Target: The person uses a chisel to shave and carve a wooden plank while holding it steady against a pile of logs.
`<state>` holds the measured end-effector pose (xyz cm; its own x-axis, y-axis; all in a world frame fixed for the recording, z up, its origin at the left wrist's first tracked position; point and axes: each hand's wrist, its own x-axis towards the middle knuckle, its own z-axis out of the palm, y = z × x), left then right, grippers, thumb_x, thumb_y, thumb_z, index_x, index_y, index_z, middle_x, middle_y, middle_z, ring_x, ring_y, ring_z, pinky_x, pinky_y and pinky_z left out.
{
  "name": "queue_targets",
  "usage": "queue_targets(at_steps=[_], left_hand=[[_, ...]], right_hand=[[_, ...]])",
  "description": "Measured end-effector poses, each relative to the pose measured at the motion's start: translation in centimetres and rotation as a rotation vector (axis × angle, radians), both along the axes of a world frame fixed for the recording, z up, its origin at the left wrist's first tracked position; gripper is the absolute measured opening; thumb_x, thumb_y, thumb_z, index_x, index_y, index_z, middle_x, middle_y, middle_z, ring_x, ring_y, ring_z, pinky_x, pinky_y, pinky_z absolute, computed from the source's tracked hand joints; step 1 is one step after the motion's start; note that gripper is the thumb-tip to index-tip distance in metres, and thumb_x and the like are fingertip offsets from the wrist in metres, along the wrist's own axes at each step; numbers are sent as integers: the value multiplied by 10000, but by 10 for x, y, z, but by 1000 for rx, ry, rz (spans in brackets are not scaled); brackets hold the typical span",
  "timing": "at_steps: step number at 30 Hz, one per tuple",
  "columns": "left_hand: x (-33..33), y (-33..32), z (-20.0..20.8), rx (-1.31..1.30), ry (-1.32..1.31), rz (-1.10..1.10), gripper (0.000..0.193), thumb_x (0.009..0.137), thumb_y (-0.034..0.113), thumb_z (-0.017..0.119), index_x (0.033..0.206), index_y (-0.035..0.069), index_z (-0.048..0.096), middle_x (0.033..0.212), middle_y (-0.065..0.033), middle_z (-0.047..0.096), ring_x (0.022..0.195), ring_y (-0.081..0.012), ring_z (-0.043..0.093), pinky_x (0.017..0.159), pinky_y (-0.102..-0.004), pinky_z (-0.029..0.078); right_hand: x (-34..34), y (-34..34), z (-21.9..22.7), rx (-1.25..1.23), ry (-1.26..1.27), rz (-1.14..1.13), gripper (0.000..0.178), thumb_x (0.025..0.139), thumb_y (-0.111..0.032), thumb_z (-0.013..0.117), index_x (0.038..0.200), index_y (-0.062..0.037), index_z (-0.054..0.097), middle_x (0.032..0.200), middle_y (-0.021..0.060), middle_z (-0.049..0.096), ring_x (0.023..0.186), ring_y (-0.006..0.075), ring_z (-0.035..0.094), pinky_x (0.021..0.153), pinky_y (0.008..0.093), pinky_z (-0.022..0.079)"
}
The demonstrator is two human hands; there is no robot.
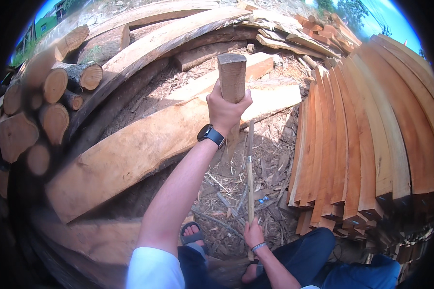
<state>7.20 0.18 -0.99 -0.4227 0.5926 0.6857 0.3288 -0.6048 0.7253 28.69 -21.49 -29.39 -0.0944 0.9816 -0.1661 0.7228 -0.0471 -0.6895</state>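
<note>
My left hand [226, 107], wearing a dark watch, is closed around an upright wooden post [232, 79] below its squared top. Part of the post is hidden behind the hand and wrist. Lower and to the right, my right hand [254, 234] grips the wooden handle [250, 192] of a long tool. Its narrow, dark upper part looks like a blade seen edge-on, though its exact kind is unclear. The tool points upward, close to the right of the post. Behind my left hand lies a thick sawn plank [140, 144], running from lower left to upper right.
Stacked reddish-brown boards [352, 139] rise on the right. Round logs [55, 86] are piled at the left, with a long curved slab [164, 41] beyond the plank. Bark and wood chips [275, 168] litter the ground. My sandalled foot [193, 233] stands by the plank.
</note>
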Motion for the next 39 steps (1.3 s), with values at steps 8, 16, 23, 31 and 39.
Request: queue_targets(at_steps=[8,16,23,31,39], left_hand=[[11,-9,5,31,90,-2,456,717,231,772,1060,-25,613,843,-160,726,775,-253,733,717,-348,578],[12,-14,8,25,111,-32,438,708,244,770,1018,-26,620,845,-172,724,776,-266,732,720,-353,580],[5,-15,8,33,92,-25,381,736,222,782,973,-22,610,812,-98,687,733,-151,658,694,-311,534],[-5,-17,7,-10,78,23,411,719,235,772,1010,-15,623,843,-163,724,786,-262,729,743,-354,574],[-10,-7,10,17,35,52,400,725,235,775,998,-7,612,829,-165,720,775,-261,729,725,-357,573]], right_hand=[[2,-4,-2,-30,-8,40,321,955,-230,507,1065,70,475,787,346,630,728,510,637,696,583,507],[0,-7,-8,-274,-34,98,292,959,-233,508,1032,48,469,769,351,619,754,519,629,701,577,505],[-5,-6,-16,35,-71,63,270,960,-219,498,1020,43,467,679,290,624,626,439,663,604,534,532],[-3,-12,-1,-327,29,130,330,967,-243,509,1055,74,533,746,339,632,621,447,655,600,514,548],[11,6,-10,-870,956,-146,224,1028,-295,467,994,-77,502,567,8,413,367,114,381,337,296,366]])
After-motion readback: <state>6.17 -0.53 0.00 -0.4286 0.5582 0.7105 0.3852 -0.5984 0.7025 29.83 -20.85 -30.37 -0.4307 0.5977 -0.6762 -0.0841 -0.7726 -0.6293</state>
